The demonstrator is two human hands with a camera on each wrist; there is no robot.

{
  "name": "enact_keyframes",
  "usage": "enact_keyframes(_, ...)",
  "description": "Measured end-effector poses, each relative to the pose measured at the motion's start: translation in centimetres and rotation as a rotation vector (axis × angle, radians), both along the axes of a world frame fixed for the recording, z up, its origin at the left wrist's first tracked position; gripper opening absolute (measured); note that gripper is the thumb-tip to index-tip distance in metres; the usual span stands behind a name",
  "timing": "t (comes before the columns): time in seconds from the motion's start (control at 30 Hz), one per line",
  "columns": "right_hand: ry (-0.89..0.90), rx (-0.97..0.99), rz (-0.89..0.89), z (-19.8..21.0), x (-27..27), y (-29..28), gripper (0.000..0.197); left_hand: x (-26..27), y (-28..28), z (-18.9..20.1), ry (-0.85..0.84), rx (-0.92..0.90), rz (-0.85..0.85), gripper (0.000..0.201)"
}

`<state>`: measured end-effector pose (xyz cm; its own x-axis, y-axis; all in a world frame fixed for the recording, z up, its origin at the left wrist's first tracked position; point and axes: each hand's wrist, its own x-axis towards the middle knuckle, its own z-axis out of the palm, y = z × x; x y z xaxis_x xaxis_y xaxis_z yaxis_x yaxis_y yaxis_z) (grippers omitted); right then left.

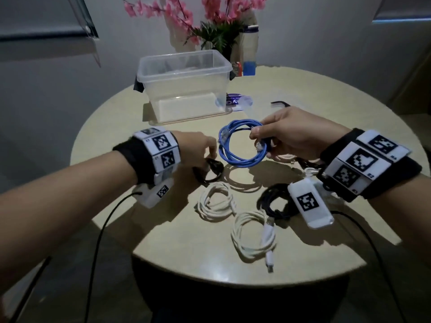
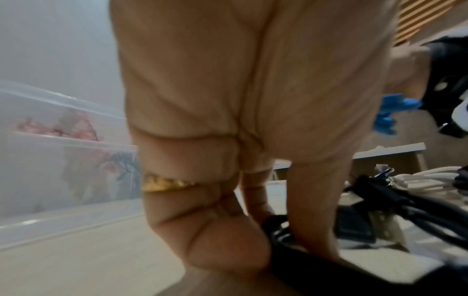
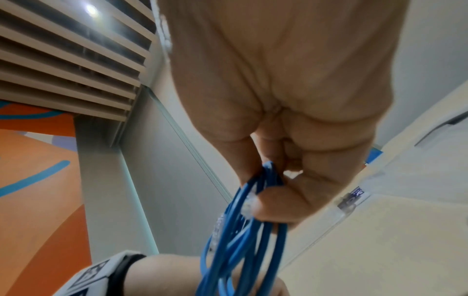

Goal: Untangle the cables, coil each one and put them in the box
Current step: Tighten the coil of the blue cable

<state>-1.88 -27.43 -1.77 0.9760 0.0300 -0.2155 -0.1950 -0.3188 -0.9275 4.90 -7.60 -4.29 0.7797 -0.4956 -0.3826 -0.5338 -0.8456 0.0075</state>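
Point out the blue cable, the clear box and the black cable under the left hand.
blue cable (image 1: 235, 157), head view, lower arc of the coil.
clear box (image 1: 186, 66), head view, front rim.
black cable (image 1: 215, 170), head view, loop beside the fingers.

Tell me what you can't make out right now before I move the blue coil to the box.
- Box contents: head view, its cloudy walls hide whether anything lies inside.
- Left hand grip on the black cable: head view, the hand covers the fingertips; left wrist view is blurred.
- Dark coil: head view, the right wrist camera covers part of it.
- Cables under the right hand: hidden by the palm.
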Motion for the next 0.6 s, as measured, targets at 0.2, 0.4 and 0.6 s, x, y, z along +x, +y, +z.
enact_keyframes(0.2, 0.092, 0.027, -0.045, 1.3, 4.6, 2.0, 0.015, 3.2, 0.9, 0.4, 0.080, 0.074, -0.129, 0.018)
enact_keyframes(0.4, 0.040, 0.139, -0.177, 3.5, 7.1, 3.6, 0.013, 5.7, 5.9, 6.6, 0.216, -0.419, 0.123, 0.015)
enact_keyframes(0.6, -0.031, 0.267, -0.364, 5.3, 10.2, 5.8, 0.018, 9.3, 7.3, 11.2, -0.014, -1.170, 0.608, 0.014)
